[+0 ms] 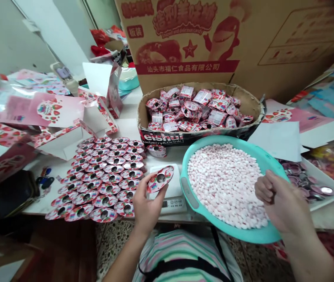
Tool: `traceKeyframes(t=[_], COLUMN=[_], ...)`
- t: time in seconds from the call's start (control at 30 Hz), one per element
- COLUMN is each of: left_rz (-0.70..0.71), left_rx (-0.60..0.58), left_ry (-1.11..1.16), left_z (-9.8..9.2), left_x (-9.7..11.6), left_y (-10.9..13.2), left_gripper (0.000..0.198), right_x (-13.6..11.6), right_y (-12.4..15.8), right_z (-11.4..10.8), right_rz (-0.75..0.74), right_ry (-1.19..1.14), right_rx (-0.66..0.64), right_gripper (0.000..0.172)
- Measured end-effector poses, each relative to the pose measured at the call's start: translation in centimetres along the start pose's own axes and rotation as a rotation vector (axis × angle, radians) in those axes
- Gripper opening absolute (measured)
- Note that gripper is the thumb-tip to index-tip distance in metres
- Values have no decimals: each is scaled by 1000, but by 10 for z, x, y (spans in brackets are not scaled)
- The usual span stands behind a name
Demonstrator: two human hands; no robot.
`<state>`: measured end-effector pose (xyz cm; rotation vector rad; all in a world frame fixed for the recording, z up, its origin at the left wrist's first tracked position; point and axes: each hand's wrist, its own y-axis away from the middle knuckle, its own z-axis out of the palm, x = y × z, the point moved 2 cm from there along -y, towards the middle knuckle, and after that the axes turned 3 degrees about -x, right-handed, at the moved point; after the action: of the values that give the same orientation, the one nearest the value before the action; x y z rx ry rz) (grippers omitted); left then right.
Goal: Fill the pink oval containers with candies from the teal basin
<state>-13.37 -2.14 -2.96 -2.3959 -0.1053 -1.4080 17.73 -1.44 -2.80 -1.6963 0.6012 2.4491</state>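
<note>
My left hand (148, 207) grips a small oval candy box (160, 179), printed red and pink with a dark round hole in its top. It is held above a white kitchen scale (173, 205). Over the right side of a turquoise basin (231, 141), my right hand (283, 199) is closed, its fingers curled in; what they hold, if anything, is hidden. Many small pale pink candies (225, 184) lie in the basin. Left of the scale, similar oval boxes (108, 178) stand upright in tight rows, holes facing up. One more oval box (157, 150) stands behind the scale.
Behind the basin, a cut-down carton (162, 138) holds a heap of printed oval boxes. A large cardboard box (190, 76) rises behind it. Opened strawberry-print cartons (58, 109) lie at left. A white tray (328, 199) of small dark and pink pieces sits at right.
</note>
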Motion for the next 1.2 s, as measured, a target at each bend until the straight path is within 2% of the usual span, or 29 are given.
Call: traceKeyframes(t=[0.2, 0.4, 0.57, 0.67, 0.8, 1.0, 1.2], left_rz=[-72, -43, -38, -6, 25, -9, -36], left_rx=[-52, -118, -154, -173, -99, -60, -53], left_ry=[-47, -65, -114, -152, -164, -144, -161], left_z=[8, 23, 26, 22, 8, -11, -16], left_x=[-16, -31, -42, -40, -27, -21, -26], left_y=[-12, -16, -15, -14, -10, -2, 2], left_gripper=[39, 38, 37, 48, 57, 46, 40], right_x=[14, 20, 23, 24, 25, 27, 26], right_y=[10, 15, 17, 18, 18, 17, 17], right_z=[0, 4, 3, 3, 2, 0, 0], right_rz=[-35, -20, 20, 21, 20, 39, 71], right_ry=[107, 121, 117, 105, 111, 96, 105], right_rx=[-8, 0, 23, 30, 9, 7, 22], right_gripper=[42, 45, 44, 43, 42, 41, 40])
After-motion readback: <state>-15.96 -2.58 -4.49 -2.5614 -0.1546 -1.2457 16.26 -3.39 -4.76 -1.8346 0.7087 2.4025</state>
